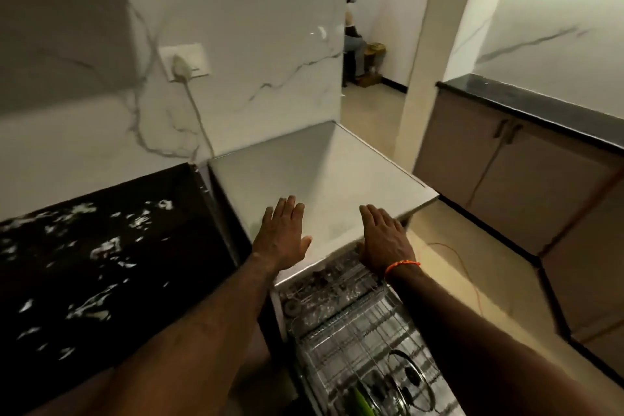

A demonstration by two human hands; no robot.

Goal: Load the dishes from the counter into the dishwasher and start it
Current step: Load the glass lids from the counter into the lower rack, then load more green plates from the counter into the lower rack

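Both hands lie flat w/ fingers straight on the dishwasher's [324,179] grey top, near its front edge: left hand [282,236] toward the left side, right hand [385,240] toward the right corner, an orange band [401,266] at that wrist. Neither holds anything.

Below the front edge the rack [351,324] is slid out & carries dishes: a glass lid [410,378] w/ dark knob sits in the wire grid, a green item [363,402] beside it at the frame's bottom, smaller dark pieces farther back in the rack, too blurred to ID.

Black bench [101,253] left of the machine shows only glare patches in the part visible; no dishes seen on it, tho the view's motion-smeared. A plug [179,69] sits in the wall socket, cord running down behind the machine.

Judgement: loading looks mostly or fully done. Left: push the rack in, shut the door, start the cycle. Controls aren't visible here, so can't tell if anything's set.
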